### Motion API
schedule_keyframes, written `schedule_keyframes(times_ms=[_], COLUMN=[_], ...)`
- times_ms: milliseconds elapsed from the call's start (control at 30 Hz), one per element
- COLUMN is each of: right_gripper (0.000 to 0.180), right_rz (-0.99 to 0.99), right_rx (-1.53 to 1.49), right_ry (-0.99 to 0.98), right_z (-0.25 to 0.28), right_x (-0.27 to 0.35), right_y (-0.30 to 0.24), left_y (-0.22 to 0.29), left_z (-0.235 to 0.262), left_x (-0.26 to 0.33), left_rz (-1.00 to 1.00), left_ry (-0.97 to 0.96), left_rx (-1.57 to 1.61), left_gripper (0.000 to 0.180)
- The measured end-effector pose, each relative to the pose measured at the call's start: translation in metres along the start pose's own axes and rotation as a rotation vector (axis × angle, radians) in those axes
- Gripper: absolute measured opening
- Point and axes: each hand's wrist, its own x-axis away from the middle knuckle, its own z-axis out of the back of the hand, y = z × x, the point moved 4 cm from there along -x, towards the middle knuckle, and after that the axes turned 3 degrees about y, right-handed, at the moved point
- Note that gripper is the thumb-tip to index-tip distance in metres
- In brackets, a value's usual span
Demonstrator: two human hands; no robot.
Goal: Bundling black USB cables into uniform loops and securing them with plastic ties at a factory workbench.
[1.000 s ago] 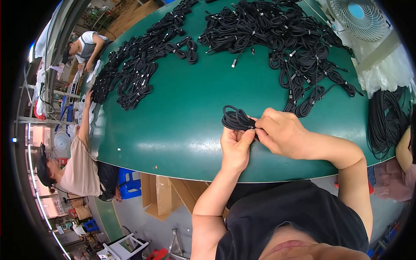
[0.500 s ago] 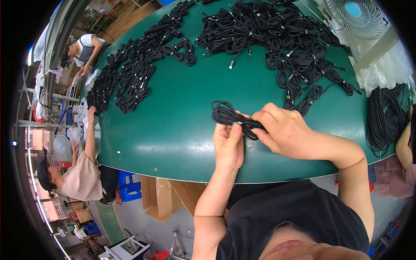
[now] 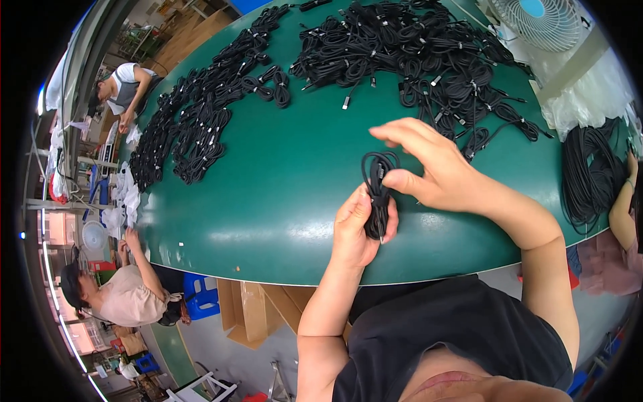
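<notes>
A coiled black cable point(image 3: 379, 175), bound round its middle with a dark band, stands upright in my left hand point(image 3: 360, 224), whose fingers wrap its lower half. A metal connector tip pokes out at the bottom of the bundle. My right hand point(image 3: 435, 164) is spread beside the coil, its thumb close to the upper loops and its fingers stretched away above them. Whether that thumb touches the cable I cannot tell. Both hands are over the green table point(image 3: 281, 201) near its front edge.
A large heap of black cables point(image 3: 402, 40) lies at the back, with a long row of cable bundles point(image 3: 201, 127) at the left. On the right are a thick black coil point(image 3: 589, 174), clear plastic bags point(image 3: 589, 100) and a fan point(image 3: 539, 20). Co-workers sit at both sides.
The cable bundle has turned from lying sideways to upright in my left hand. My right hand has let go and opened. The co-worker at lower left has drawn an arm back from the cables.
</notes>
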Motion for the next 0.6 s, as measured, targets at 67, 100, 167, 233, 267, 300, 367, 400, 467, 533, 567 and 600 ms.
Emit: schedule_keyframes(times_ms=[67,100,167,233,267,300,367,400,467,533,567,600], right_gripper=[0.040,0.034,0.030,0.024,0.024,0.024,0.025,0.025,0.026,0.025,0.027,0.029], right_rz=[-0.251,-0.389,-0.530,-0.678,-0.681,-0.684,-0.778,-0.779,-0.804,-0.824,-0.860,-0.895], right_rx=[-0.548,-0.734,-0.919,-0.960,-0.958,-1.033,-1.185,-1.185,-1.220,-1.296,-1.340,-1.384], right_ry=[-0.121,-0.150,-0.175,-0.038,-0.030,0.041,0.148,0.149,0.145,0.147,0.184,0.220], right_z=[-0.015,-0.022,-0.032,-0.034,-0.035,-0.035,-0.034,-0.033,-0.032,-0.032,-0.032,-0.032], right_x=[0.003,0.003,0.002,0.005,0.005,0.003,0.002,0.001,0.000,0.001,0.001,0.000], right_y=[0.024,0.026,0.025,0.032,0.036,0.039,0.039,0.037,0.035,0.039,0.039,0.038], left_y=[-0.004,-0.005,-0.007,-0.008,-0.009,-0.010,-0.010,-0.010,-0.012,-0.012,-0.012,-0.012], left_z=[-0.006,-0.004,-0.002,0.001,0.000,0.000,0.000,0.000,0.000,0.000,0.002,0.003], left_x=[-0.003,-0.003,-0.003,-0.003,-0.002,0.001,0.002,0.002,0.003,0.003,0.001,0.000], left_rz=[0.069,0.061,-0.014,-0.092,-0.108,-0.128,-0.152,-0.149,-0.128,-0.113,-0.045,0.021], left_ry=[-0.096,-0.105,-0.063,-0.052,0.032,0.093,0.141,0.139,0.093,0.059,0.015,-0.027], left_rx=[-0.014,-0.023,-0.077,-0.183,-0.385,-0.520,-0.611,-0.596,-0.561,-0.467,-0.326,-0.186], left_gripper=[0.043,0.043,0.046,0.050,0.055,0.054,0.041,0.038,0.037,0.039,0.038,0.038])
